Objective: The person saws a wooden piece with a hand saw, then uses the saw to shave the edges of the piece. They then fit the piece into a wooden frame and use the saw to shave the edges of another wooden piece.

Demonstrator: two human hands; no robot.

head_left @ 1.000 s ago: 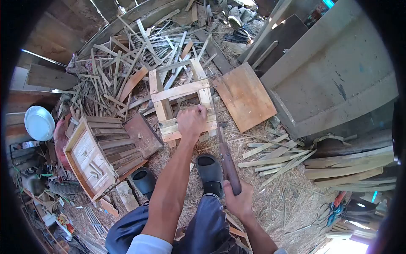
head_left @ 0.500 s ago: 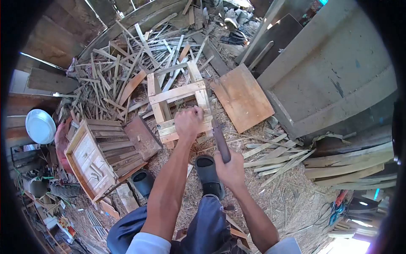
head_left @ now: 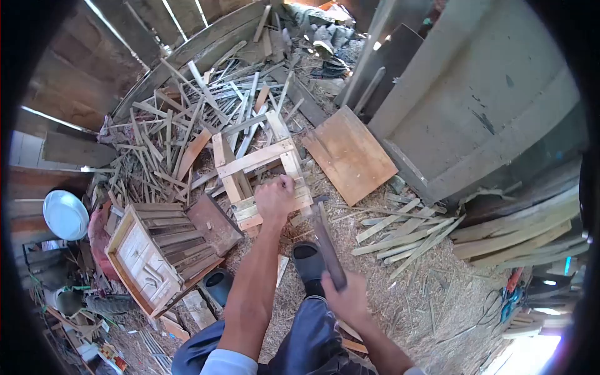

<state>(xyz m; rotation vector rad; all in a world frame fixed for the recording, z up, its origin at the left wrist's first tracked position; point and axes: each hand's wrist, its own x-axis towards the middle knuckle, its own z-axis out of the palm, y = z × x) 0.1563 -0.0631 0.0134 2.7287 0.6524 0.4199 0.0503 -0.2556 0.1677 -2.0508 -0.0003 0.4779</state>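
A pale wooden stool frame (head_left: 255,159) stands on the ground before me, made of legs and crosspieces. My left hand (head_left: 275,200) is closed at its near rail, fingers curled down over the wood. Whether a small piece is also pinched there is hidden. In my right hand (head_left: 347,297) is the dark handle of a hammer (head_left: 328,245), wrapped by the fingers. The hammer's head is up beside the near right corner of the frame, apart from it.
A flat brown board (head_left: 351,155) lies right of the frame. Behind is a heap of wood strips (head_left: 162,131). At left a slatted wooden stool (head_left: 147,256) lies on its side, near a white basin (head_left: 65,214). More strips (head_left: 406,231) lie at right. My sandals (head_left: 308,261) are close below.
My right hand and the hammer have swung down and slightly right, away from the frame. My left hand stays at the rail. The whole view has shifted a little.
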